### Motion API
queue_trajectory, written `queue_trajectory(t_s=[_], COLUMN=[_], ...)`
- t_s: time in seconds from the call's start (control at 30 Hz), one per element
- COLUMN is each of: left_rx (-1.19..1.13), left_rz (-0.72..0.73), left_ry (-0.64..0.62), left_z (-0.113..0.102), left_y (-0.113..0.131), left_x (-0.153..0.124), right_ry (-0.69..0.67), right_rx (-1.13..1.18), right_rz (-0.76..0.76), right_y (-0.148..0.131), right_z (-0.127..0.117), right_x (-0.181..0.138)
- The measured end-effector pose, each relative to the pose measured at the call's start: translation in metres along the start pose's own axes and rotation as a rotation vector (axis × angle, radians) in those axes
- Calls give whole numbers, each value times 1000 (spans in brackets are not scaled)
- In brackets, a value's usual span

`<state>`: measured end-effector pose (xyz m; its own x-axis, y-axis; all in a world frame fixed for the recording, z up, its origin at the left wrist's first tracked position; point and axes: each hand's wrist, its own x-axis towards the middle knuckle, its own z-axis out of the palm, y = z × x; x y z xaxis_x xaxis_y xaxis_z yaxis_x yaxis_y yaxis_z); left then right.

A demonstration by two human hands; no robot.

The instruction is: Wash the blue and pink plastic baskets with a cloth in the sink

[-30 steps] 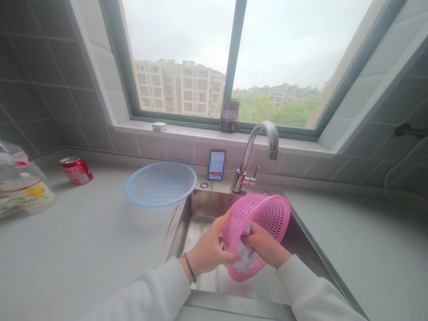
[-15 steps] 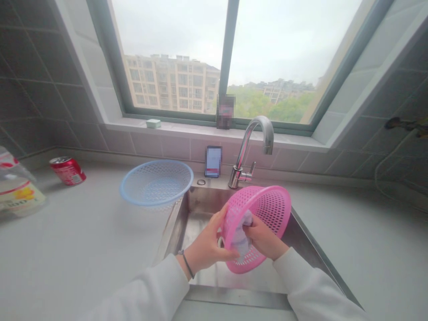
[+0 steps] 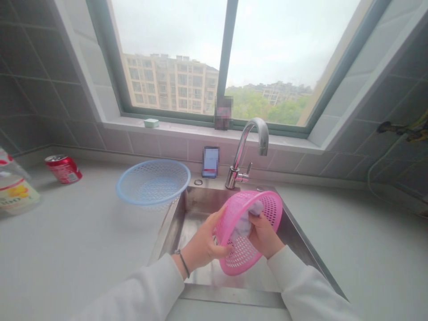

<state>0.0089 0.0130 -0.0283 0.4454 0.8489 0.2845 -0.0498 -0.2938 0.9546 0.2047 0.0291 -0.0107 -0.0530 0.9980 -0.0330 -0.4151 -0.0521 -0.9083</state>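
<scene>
A pink plastic colander [image 3: 243, 258], full of small holes, is held tilted on its side over the steel sink [image 3: 230, 294]. My left hand [image 3: 205, 240] grips its left rim, thumb on the inner side and fingers behind the wall. Inside the colander, my right hand [image 3: 264, 234] is closed on a pale lilac cloth [image 3: 242, 227], which lies against the inner wall. Part of the cloth is hidden behind the right fingers.
A blue basket [image 3: 154, 183] stands on the counter left of the sink, partly over its edge. The chrome faucet [image 3: 238, 156] rises behind the colander, beside a propped phone [image 3: 210, 161]. Farther left are a red can [image 3: 63, 169] and a plastic bottle [image 3: 15, 187].
My right hand and the cloth have shifted up along the colander's inside. The colander has turned slightly, its opening now looking narrower. The whole view has moved a little.
</scene>
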Motion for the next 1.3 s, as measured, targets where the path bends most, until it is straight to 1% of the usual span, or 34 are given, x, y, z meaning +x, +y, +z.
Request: queue_trajectory(t_s=[0.07,0.13,0.2,0.27,0.3,0.33,0.47,0.5,0.57,0.6,0.67,0.77,0.8,0.83,0.9,0.93,1.0,1.07,1.1,1.13,1.17,1.3], left_rx=[-6,-24,-16,14,30,44,87,87,83,81,78,70,66,64,61,62,68,68,65,62,61,87], left_rz=[4,12,19,23,24,23,20,25,34,35,36,51,60,69,81,82,79,78,79,80,81,85], left_ry=[23,53,67,68,64,58,43,38,31,31,46,61,57,49,30,24,21,27,31,37,42,43], left_z=[0,0,-1,-1,-1,-1,-1,0,0,1,0,-2,-3,-4,-6,-6,-6,-5,-4,-4,-4,-5], left_y=[-1,-2,-2,-1,-1,0,-1,-1,-3,-3,-3,-1,0,1,2,2,1,0,-1,-2,-2,2], left_x=[0,0,0,1,1,1,1,1,1,1,1,1,0,0,0,0,-1,-1,-1,-1,-1,-1], right_ry=[-156,-298,-353,-341,-321,-292,-135,-103,-78,-94,-192,-387,-424,-434,-379,-328,-233,-194,-197,-214,-242,-373], right_rx=[-144,-366,-586,-701,-686,-614,-152,-90,-64,-86,-210,-524,-607,-662,-663,-604,-402,-197,-148,-157,-220,-724], right_rz=[65,106,100,76,63,54,54,53,52,57,91,117,105,86,47,34,25,42,54,67,77,81], right_y=[-2,-3,-4,-3,-2,-1,4,5,6,6,5,3,2,2,2,2,3,2,2,2,1,0], right_z=[5,9,9,6,5,3,0,0,0,1,1,-2,-4,-6,-9,-9,-6,0,2,4,6,4], right_x=[-4,-8,-9,-9,-8,-6,-1,0,0,0,-2,-5,-5,-5,-4,-4,-4,-6,-7,-8,-8,-9])
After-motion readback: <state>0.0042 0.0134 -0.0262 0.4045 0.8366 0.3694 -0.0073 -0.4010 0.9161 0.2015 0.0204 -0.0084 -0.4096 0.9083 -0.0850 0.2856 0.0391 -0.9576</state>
